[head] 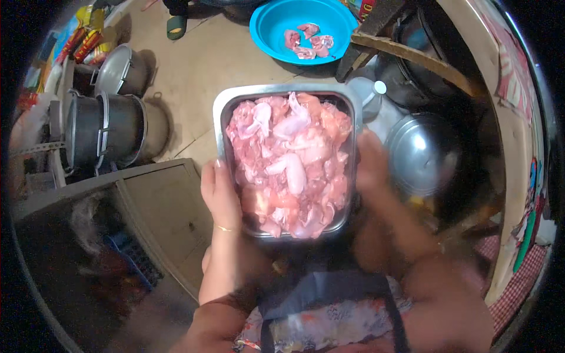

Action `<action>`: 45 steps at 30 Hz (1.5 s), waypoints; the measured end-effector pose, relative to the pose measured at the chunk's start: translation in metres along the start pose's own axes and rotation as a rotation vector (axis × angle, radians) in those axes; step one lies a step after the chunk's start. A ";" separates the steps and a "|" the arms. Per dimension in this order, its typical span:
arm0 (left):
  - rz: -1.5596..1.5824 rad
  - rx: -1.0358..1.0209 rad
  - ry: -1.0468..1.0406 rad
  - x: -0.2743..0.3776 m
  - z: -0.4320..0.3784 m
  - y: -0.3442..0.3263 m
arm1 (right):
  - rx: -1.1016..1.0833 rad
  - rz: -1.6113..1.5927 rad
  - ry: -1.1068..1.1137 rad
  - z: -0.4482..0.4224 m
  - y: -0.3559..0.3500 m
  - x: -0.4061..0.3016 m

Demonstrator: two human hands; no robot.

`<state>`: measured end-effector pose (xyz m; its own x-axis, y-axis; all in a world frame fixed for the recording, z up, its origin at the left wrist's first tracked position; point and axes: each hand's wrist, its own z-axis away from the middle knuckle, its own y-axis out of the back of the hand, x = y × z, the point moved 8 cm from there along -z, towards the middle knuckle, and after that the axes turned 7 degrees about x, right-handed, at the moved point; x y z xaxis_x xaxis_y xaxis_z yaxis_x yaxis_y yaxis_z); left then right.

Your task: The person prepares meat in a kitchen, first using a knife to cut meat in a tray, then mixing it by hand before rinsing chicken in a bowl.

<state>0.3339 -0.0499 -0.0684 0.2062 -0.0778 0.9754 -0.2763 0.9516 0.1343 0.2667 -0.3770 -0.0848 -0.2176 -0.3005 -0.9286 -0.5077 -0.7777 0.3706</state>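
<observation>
A rectangular stainless steel pan (220,102) is held up before me, heaped with raw chicken pieces (293,152). Wing pieces lie on top of the heap. My left hand (220,194) grips the pan's left wall, with the fingers partly hidden behind it. On the opposite side, my right hand (371,161) holds the right wall and looks blurred. Beyond the pan, a blue plastic basin (269,42) stands on the floor with several raw chicken pieces (309,42) in its bottom.
Metal pots (121,128) stand on the left, near a grey cabinet (167,212). On the right are a round metal lid (421,152), a plastic jug (365,95) and a wooden bar (410,55). A person's slippered foot (176,28) rests on the tiled floor (207,57).
</observation>
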 end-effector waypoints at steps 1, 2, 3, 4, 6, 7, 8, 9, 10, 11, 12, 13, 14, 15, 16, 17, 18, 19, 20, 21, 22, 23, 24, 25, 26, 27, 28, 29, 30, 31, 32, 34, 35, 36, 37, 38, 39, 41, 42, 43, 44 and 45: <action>0.022 0.036 -0.014 0.011 0.001 0.001 | 0.000 0.141 0.167 -0.006 0.000 -0.011; 0.088 0.043 0.098 0.000 0.000 0.006 | 0.004 0.331 0.107 -0.009 0.003 -0.005; 0.096 0.053 0.108 0.000 -0.001 0.011 | -0.039 0.152 -0.067 -0.012 -0.001 -0.011; 0.024 0.066 0.122 0.006 0.001 0.013 | -0.048 -0.016 -0.245 -0.014 -0.002 -0.019; -0.069 0.090 0.140 0.028 0.005 0.014 | -0.015 0.137 -0.239 -0.016 -0.001 -0.060; -0.068 0.095 0.149 0.044 0.008 0.013 | 0.001 0.210 -0.235 -0.015 0.008 -0.075; -0.130 0.093 0.177 0.059 0.012 0.013 | 0.018 0.281 -0.234 -0.015 0.016 -0.092; -0.194 0.079 0.193 0.077 0.013 0.014 | -0.010 0.253 -0.348 -0.010 0.020 -0.097; -0.114 0.118 0.258 0.089 0.020 0.016 | -0.043 0.225 -0.465 -0.004 0.023 -0.099; -0.119 0.112 0.254 0.108 0.020 0.017 | -0.037 0.220 -0.469 -0.003 0.031 -0.110; -0.104 0.082 0.239 0.131 0.024 0.015 | -0.018 0.191 -0.359 -0.004 0.042 -0.130; -0.088 0.050 0.221 0.155 0.028 0.013 | 0.004 0.160 -0.248 -0.004 0.055 -0.152; -0.117 0.006 0.264 0.162 0.033 0.020 | 0.007 0.155 -0.252 0.001 0.066 -0.166; -0.118 -0.003 0.259 0.187 0.041 0.017 | 0.026 0.095 -0.319 0.003 0.081 -0.178; -0.132 -0.003 0.260 0.211 0.050 0.013 | 0.046 0.031 -0.384 0.007 0.096 -0.189; -0.142 -0.008 0.253 0.240 0.059 0.007 | 0.065 0.021 -0.378 0.008 0.114 -0.204; -0.139 -0.024 0.235 0.267 0.069 0.003 | 0.087 -0.097 -0.383 0.010 0.132 -0.216; -0.163 -0.017 0.228 0.290 0.076 0.005 | 0.105 -0.219 -0.381 0.006 0.145 -0.242; -0.186 -0.010 0.221 0.313 0.086 0.007 | 0.100 -0.257 -0.433 0.009 0.160 -0.265; -0.178 -0.036 0.199 0.346 0.100 -0.006 | 0.114 -0.223 -0.399 0.009 0.181 -0.274; -0.114 0.005 0.288 0.378 0.115 -0.012 | 0.117 -0.195 -0.382 0.003 0.201 -0.307; -0.051 0.045 0.381 0.402 0.133 -0.017 | 0.121 -0.164 -0.369 -0.001 0.221 -0.339; -0.045 0.021 0.338 0.438 0.147 -0.025 | 0.146 -0.132 -0.270 -0.005 0.246 -0.361; -0.094 -0.034 0.303 0.471 0.160 -0.031 | 0.156 -0.259 -0.335 -0.006 0.261 -0.372; -0.145 -0.087 0.271 0.501 0.175 -0.035 | 0.138 -0.252 -0.346 -0.002 0.282 -0.385; -0.137 -0.059 0.148 0.517 0.183 -0.021 | 0.094 -0.255 -0.346 -0.003 0.297 -0.420; -0.166 -0.061 0.125 0.549 0.200 -0.030 | 0.102 -0.257 -0.288 -0.005 0.320 -0.440; -0.195 -0.065 0.104 0.580 0.217 -0.040 | 0.111 -0.255 -0.232 -0.008 0.345 -0.459; -0.191 -0.077 0.066 0.608 0.235 -0.042 | 0.055 -0.221 -0.223 -0.011 0.367 -0.489; -0.206 -0.062 0.072 0.628 0.251 -0.043 | 0.091 -0.239 -0.209 -0.013 0.397 -0.512; -0.220 -0.051 0.081 0.647 0.265 -0.047 | 0.021 -0.163 -0.216 -0.013 0.419 -0.532; -0.235 -0.066 0.011 0.685 0.298 -0.062 | -0.017 -0.130 -0.212 -0.009 0.448 -0.548; -0.251 -0.062 -0.022 0.700 0.312 -0.069 | 0.032 -0.140 -0.208 -0.005 0.466 -0.546; -0.179 -0.060 -0.005 0.702 0.319 -0.063 | 0.059 -0.175 -0.159 0.000 0.478 -0.557; -0.175 -0.092 -0.027 0.714 0.331 -0.070 | 0.096 -0.201 -0.115 0.005 0.495 -0.567; -0.200 -0.120 -0.038 0.725 0.341 -0.077 | 0.136 -0.208 -0.108 0.010 0.513 -0.573; -0.224 -0.130 -0.054 0.735 0.348 -0.076 | 0.135 -0.215 -0.117 0.018 0.522 -0.581; -0.193 -0.233 -0.054 0.743 0.360 -0.094 | 0.200 -0.200 -0.150 0.038 0.555 -0.582; -0.172 -0.295 -0.063 0.742 0.363 -0.106 | 0.286 -0.176 -0.132 0.048 0.574 -0.583; -0.157 -0.345 -0.061 0.740 0.366 -0.107 | 0.356 -0.150 -0.122 0.063 0.587 -0.587; -0.159 -0.387 -0.061 0.739 0.366 -0.110 | 0.394 -0.141 -0.135 0.076 0.596 -0.590; -0.229 -0.429 -0.312 0.757 0.365 -0.115 | 0.413 -0.178 -0.184 0.086 0.602 -0.594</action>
<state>0.1794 -0.3265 0.7185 -0.0890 -0.3180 0.9439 0.1614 0.9305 0.3287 0.0192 -0.6192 0.6910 -0.2226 -0.0510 -0.9736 -0.8309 -0.5125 0.2168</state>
